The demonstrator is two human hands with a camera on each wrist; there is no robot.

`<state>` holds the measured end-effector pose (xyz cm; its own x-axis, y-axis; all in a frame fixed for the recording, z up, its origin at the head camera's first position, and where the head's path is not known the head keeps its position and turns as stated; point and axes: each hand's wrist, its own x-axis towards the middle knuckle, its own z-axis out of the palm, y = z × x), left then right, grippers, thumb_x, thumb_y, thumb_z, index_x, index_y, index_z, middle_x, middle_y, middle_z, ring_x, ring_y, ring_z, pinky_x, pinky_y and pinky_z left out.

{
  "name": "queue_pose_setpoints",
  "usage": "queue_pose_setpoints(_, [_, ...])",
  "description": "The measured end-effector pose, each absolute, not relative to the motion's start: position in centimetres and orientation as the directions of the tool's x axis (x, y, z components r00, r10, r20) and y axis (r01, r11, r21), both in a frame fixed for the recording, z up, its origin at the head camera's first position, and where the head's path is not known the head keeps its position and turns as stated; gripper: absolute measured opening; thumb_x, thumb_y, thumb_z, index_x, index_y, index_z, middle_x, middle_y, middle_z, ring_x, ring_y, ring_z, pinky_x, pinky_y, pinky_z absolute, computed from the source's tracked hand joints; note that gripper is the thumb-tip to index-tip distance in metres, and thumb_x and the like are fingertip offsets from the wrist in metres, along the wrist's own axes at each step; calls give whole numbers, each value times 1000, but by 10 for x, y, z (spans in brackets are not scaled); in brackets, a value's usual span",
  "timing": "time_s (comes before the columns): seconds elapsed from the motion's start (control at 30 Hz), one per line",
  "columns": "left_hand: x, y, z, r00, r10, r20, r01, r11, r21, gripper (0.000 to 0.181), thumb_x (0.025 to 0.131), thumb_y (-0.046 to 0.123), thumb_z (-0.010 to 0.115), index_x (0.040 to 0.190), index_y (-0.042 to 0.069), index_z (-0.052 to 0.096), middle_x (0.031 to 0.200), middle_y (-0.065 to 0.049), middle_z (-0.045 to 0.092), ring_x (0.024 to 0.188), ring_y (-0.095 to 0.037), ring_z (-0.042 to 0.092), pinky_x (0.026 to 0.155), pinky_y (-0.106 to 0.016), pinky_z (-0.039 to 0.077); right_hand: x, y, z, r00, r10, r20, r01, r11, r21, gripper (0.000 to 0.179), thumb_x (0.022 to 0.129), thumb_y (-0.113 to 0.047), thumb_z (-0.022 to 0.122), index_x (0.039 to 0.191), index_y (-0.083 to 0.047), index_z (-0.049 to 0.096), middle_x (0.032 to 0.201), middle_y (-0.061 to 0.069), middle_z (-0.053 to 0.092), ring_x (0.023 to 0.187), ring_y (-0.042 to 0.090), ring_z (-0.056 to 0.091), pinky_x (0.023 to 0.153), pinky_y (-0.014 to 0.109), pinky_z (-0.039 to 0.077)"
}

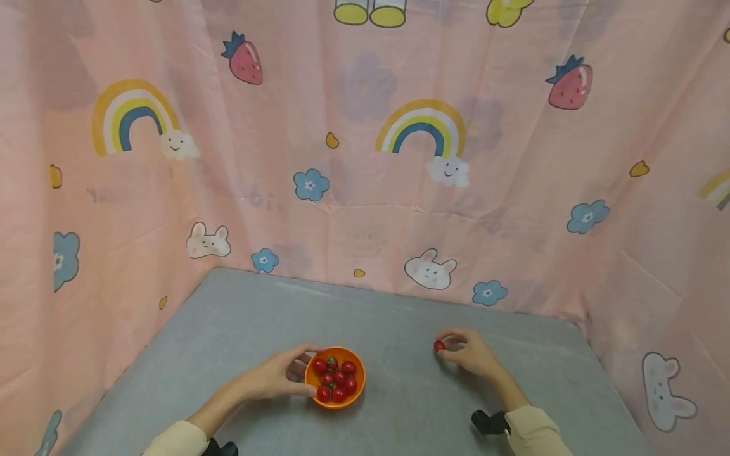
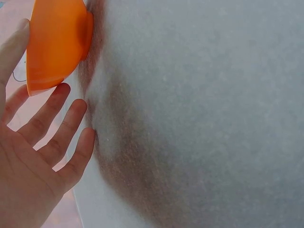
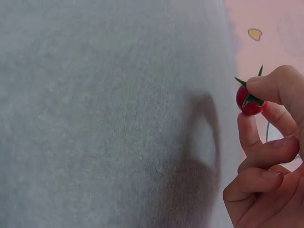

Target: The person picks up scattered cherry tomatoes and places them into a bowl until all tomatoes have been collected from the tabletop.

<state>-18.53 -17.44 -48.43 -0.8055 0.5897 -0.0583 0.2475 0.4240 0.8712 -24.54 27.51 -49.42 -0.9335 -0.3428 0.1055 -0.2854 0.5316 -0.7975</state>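
My left hand (image 1: 285, 373) holds the left side of an orange bowl (image 1: 359, 394), thumb at the near rim and index finger at the far rim. Its other fingers spread loosely by the bowl's side in the left wrist view. Several red cherry tomatoes (image 1: 339, 378) lie inside the bowl, some showing green tops. Off to the right, my right hand (image 1: 470, 351) pinches a single cherry tomato (image 3: 246, 100) between thumb and fingertips, its green leafy top toward the thumb. Its remaining fingers are curled toward the palm in the right wrist view.
Both hands are over a grey-covered table (image 1: 399, 430). A pink curtain (image 1: 353, 234) printed with rainbows, bunnies, strawberries and flowers hangs behind the table and along both sides. A dark strap (image 1: 490, 422) sits at the right wrist.
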Motion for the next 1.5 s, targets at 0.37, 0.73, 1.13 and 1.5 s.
queue_pose_setpoints(0.37, [-185, -174, -484, -808, 584, -70, 239, 435, 868, 68, 90, 26, 82, 148, 17, 47, 129, -10, 61, 105, -22, 64, 88, -43, 54, -240, 262, -490, -898, -413, 151, -349, 462, -815, 25, 88, -8, 80, 110, -2, 72, 105, 9, 70, 99, 32, 63, 86, 41, 54])
queue_pose_setpoints(0.73, [-184, -172, -483, -811, 580, -74, 234, 438, 868, 69, 89, 26, 82, 148, 18, 47, 128, -8, 61, 105, -22, 64, 89, -43, 54, -237, 239, -490, -888, -442, 130, -347, 457, -819, 25, 87, -5, 80, 109, -2, 72, 102, 7, 70, 96, 30, 63, 67, 27, 50])
queue_pose_setpoints(1.13, [-184, -172, -482, -811, 581, -69, 238, 436, 868, 69, 89, 26, 82, 148, 17, 47, 128, -8, 60, 105, -23, 64, 88, -44, 54, -231, 220, -487, -874, -471, 120, -355, 450, -820, 25, 87, -6, 80, 110, -2, 72, 101, 6, 70, 79, 25, 57, 55, 22, 38])
queue_pose_setpoints(1.5, [-184, -172, -482, -811, 581, -69, 241, 439, 866, 69, 89, 26, 82, 148, 17, 47, 129, -8, 60, 105, -22, 64, 87, -40, 54, -230, 201, -478, -867, -491, 85, -327, 432, -841, 28, 87, -8, 80, 113, -3, 71, 103, 8, 69, 53, 13, 41, 50, 22, 36])
